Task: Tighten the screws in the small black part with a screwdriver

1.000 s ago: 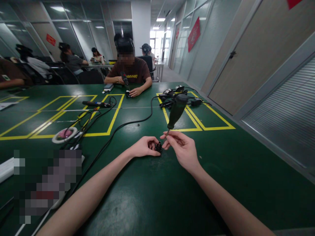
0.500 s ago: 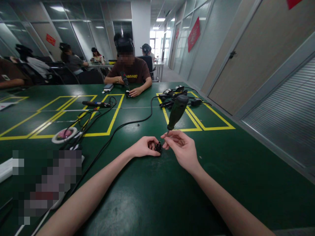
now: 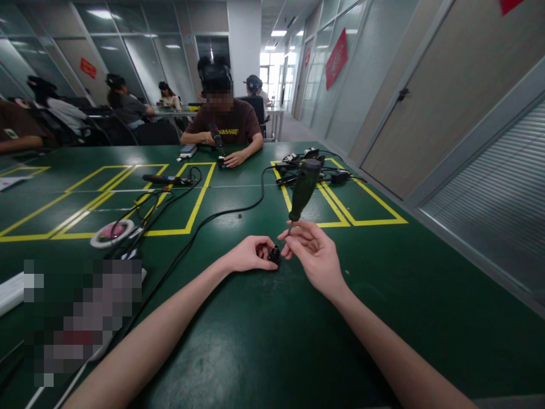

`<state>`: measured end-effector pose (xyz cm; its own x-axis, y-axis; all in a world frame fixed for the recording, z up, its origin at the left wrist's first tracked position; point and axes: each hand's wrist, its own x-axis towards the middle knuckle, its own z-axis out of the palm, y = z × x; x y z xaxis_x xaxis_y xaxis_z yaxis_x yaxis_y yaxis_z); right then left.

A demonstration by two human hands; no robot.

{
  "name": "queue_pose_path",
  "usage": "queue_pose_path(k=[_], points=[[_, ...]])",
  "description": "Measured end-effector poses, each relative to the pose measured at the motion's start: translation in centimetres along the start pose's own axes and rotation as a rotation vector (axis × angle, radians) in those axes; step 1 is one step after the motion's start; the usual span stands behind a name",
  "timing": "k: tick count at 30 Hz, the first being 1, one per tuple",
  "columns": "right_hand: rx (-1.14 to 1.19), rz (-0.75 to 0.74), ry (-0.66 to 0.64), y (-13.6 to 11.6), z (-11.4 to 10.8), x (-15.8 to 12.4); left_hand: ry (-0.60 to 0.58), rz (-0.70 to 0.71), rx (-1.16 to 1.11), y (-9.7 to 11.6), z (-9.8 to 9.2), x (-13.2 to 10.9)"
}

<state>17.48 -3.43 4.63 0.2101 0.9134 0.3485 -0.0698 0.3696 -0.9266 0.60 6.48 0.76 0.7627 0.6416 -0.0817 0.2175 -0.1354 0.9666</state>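
My left hand (image 3: 247, 254) rests on the green table (image 3: 383, 295), its fingers curled round a small black part (image 3: 275, 254). My right hand (image 3: 313, 253) pinches the thin shaft of a screwdriver with a dark green handle (image 3: 304, 189). The handle stands tilted up and to the right above the hand. The tip meets the small black part between my two hands.
A black cable (image 3: 213, 218) runs across the table past yellow floor-tape boxes (image 3: 187, 199). A white ring with a pink centre (image 3: 111, 233) lies left. Black adapters (image 3: 304, 165) pile at the far right. A person in a brown shirt (image 3: 225, 125) sits opposite, others sit further back.
The screwdriver handle has swung slightly upright and to the left, and my right hand has risen a little. My left hand stays on the part.
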Motion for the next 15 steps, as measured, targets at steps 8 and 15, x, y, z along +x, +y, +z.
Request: queue_pose_path(k=[8, 15], points=[[0.002, 0.016, 0.059, 0.0, 0.23, -0.01, -0.004, 0.011, 0.003, 0.39, 0.02, -0.14], [-0.058, -0.004, 0.03, 0.12, 0.23, 0.01, -0.001, 0.004, 0.022, 0.37, -0.02, -0.12]])
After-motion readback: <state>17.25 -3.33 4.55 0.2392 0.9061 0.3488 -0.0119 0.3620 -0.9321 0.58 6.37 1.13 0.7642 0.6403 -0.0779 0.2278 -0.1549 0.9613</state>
